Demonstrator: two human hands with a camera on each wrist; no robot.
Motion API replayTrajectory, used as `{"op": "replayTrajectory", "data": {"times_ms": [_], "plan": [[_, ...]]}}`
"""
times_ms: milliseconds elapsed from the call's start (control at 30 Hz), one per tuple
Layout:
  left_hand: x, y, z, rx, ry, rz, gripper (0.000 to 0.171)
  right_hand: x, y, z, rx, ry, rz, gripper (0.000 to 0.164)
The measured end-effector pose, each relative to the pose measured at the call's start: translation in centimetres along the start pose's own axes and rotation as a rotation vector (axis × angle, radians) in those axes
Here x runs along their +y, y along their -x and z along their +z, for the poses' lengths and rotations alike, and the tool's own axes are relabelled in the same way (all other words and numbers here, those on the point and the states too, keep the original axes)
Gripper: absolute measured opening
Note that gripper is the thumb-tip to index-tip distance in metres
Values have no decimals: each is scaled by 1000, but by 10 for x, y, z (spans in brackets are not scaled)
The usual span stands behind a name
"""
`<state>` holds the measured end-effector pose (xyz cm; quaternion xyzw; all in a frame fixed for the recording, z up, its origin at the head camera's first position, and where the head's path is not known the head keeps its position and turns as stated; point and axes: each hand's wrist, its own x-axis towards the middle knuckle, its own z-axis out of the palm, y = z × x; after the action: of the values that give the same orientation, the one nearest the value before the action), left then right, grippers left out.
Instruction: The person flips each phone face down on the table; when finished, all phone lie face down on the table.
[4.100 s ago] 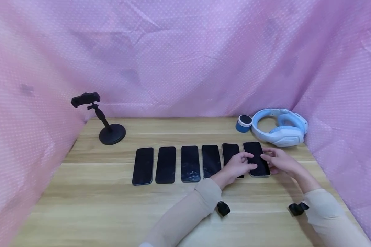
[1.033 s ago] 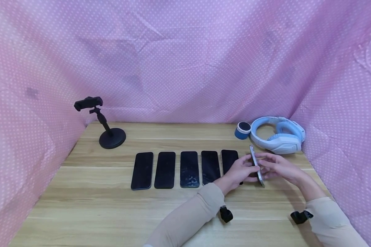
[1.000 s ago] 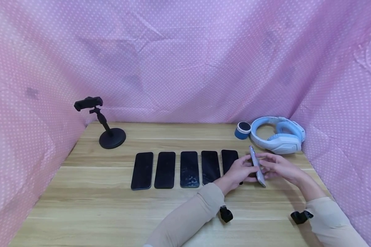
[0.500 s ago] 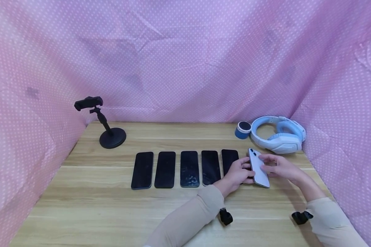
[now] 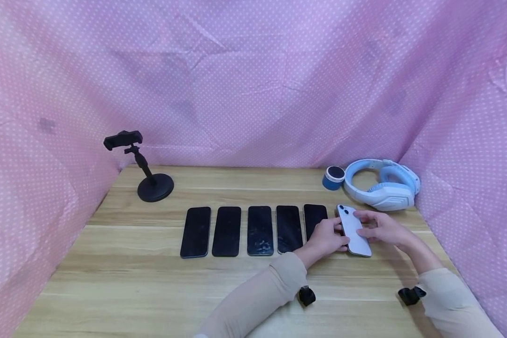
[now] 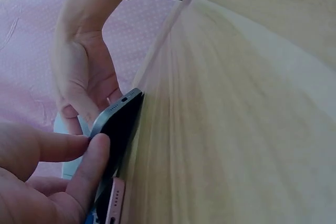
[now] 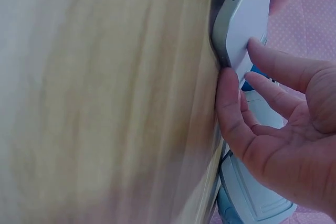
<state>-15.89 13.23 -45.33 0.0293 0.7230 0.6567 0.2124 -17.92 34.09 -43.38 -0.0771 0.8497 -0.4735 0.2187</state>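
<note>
A smartphone (image 5: 355,234) with a white back and two camera lenses lies back up at the right end of a row of phones, tilted, its left side raised off the table. Along that raised edge my left hand (image 5: 326,238) pinches it; the left wrist view shows thumb and finger on the phone's rim (image 6: 116,109). My right hand (image 5: 384,228) holds the opposite edge. From the right wrist view, its thumb presses the white back (image 7: 249,24) and a finger (image 7: 228,85) sits at the lower edge, by the tabletop. The screen side is mostly hidden.
Several dark smartphones (image 5: 259,230) lie screen up in a row to the left, the nearest partly behind my left hand. Behind stand a blue cylindrical speaker (image 5: 333,178) and white-and-blue headphones (image 5: 384,185). A black phone stand (image 5: 155,187) is at the back left of the wooden table (image 5: 152,291).
The rightmost phone lay screen up, then stood on edge between both hands. It has since been turned over to the right, so its white back now faces up.
</note>
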Motion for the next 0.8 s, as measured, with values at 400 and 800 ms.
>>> {"op": "replayTrajectory", "data": {"times_ms": [400,800], "plan": [[1,7,-6,-36,-383,58,53,-2,-1,8,52,118,3,63],[4,4,-8,-43,-514,136,54,2,-7,-1,82,191,-28,58]]}}
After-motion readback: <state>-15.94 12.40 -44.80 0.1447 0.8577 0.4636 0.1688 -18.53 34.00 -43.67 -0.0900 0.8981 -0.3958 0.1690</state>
